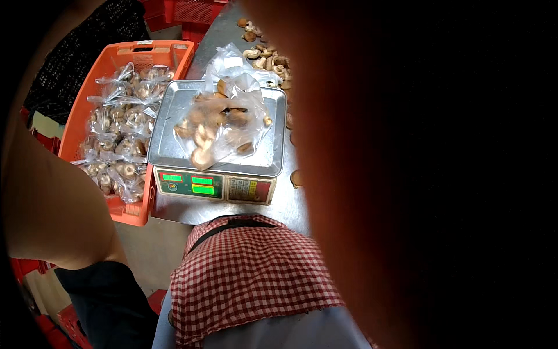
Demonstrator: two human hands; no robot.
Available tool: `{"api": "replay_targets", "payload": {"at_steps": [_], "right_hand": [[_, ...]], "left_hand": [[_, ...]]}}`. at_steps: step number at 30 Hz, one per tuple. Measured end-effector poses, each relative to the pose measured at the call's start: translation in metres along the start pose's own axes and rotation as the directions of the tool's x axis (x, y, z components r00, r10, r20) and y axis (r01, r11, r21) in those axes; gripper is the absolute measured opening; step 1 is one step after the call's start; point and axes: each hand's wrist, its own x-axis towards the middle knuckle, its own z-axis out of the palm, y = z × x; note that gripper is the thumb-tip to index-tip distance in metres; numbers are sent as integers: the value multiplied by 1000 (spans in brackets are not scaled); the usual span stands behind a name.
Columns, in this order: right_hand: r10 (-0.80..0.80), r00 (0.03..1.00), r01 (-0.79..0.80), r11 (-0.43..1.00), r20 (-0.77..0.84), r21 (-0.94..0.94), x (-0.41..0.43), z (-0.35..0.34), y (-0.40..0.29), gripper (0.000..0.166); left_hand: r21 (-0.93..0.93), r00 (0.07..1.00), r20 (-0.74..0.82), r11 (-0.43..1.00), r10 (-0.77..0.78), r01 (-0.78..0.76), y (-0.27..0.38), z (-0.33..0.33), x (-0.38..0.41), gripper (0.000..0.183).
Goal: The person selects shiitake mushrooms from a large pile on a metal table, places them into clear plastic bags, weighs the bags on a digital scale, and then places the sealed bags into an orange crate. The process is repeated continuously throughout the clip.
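A blurred, skin-toned shape [324, 144], apparently my right hand or arm, is very close to the lens and hides the right side of the view; its fingers cannot be made out. My left arm [56, 196] is raised along the left edge, its hand out of view. Before me, a digital weighing scale [213, 187] with lit green displays carries a metal tray [272, 131]. On that tray lies a clear plastic bag [244, 104] with brown mushrooms [205, 135], probably shiitake, some at its mouth.
Left of the scale, an orange plastic crate [83, 94] holds several knotted bags of mushrooms [135, 115]. Loose mushrooms [270, 59] lie on the metal table [213, 32] behind and right of the scale. Black crates [65, 74] and red crates [194, 11] stand beyond.
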Motion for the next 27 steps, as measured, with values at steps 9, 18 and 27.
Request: {"api": "replay_targets", "payload": {"at_steps": [9,18,27], "right_hand": [[-11,1000,12,997,23,-70,2,0,5,26],[1,1000,0,997,8,-79,0,-5,9,26],[29,1000,-30,997,-10,-78,-3,-5,3,27]], "left_hand": [[40,1000,-10,999,6,-6,-1,-2,-3,33],[75,1000,-6,997,22,-21,0,-1,-3,32],[116,998,-6,991,64,-63,1,0,3,30]]}}
